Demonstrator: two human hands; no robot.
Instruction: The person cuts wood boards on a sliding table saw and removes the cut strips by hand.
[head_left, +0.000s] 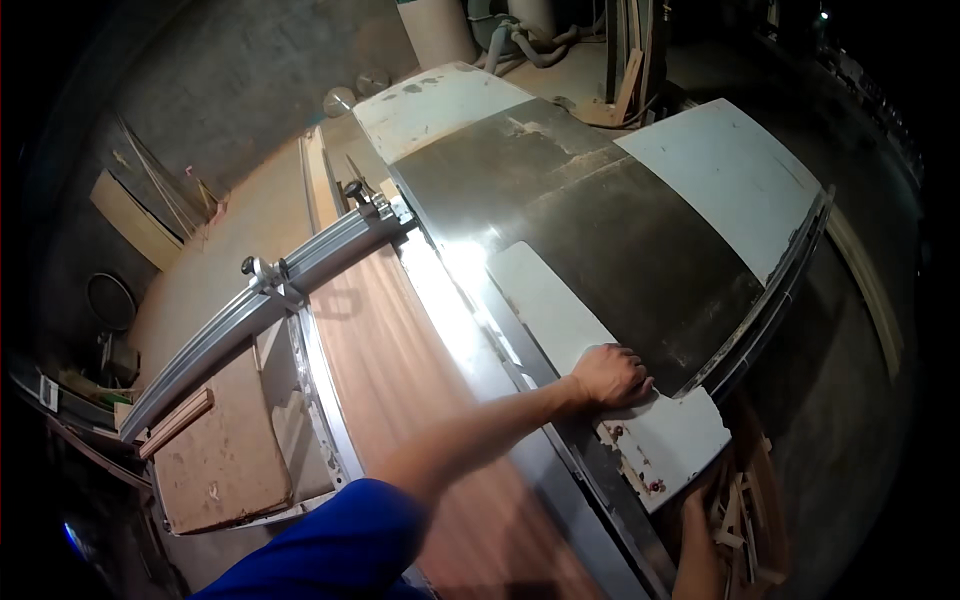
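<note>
Your left grip [608,378] is curled in, knuckles up, down on the pale panel [550,300]; cannot tell whether the fingers pinch anything.

Far left: brown board [225,450], a slim wooden strip [178,423] along its edge. Metal rail [270,290] runs slantwise above it, black knobs on top. Next, a long reddish plank [370,330], far end at the rail — your blue sleeve [310,545] and bare forearm cross over it.

Pale panel sits mid-right, at the near edge of the dark-topped desk [620,240]. Your right forearm [698,550] goes below its corner — right grip hidden, state unreadable. Wood offcuts [745,520] lie just beside.
</note>
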